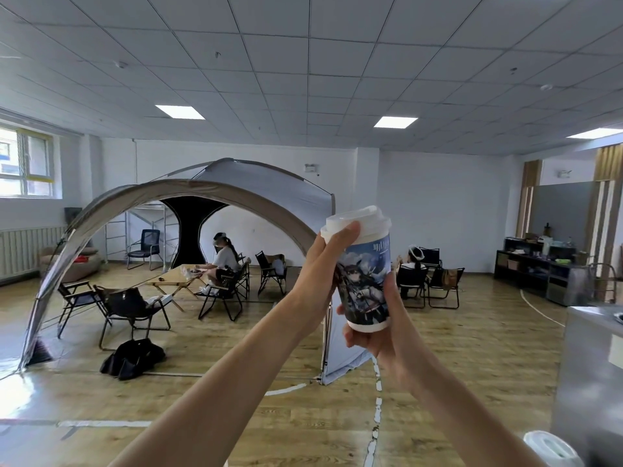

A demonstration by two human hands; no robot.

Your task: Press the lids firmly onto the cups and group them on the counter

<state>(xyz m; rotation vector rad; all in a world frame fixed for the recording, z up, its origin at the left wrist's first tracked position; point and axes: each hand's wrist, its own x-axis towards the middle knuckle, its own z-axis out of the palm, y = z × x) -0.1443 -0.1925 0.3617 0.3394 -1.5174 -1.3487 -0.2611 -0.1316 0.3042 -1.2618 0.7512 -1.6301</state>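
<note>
I hold a paper cup (365, 284) with a blue printed picture up in front of me, well above the floor. A white plastic lid (360, 221) sits on its rim, slightly tilted. My right hand (377, 335) grips the cup from below and behind, fingers curled round its base. My left hand (323, 264) wraps the cup's upper left side, and its thumb presses on the lid's edge. A second white lid or lidded cup top (553, 448) shows at the bottom right corner.
A grey metal counter (593, 358) stands at the right edge. Ahead are a large tent canopy (215, 193), folding chairs (131, 308), a low wooden table (175, 279) and two seated people. A dark shelf unit (536, 267) lines the right wall.
</note>
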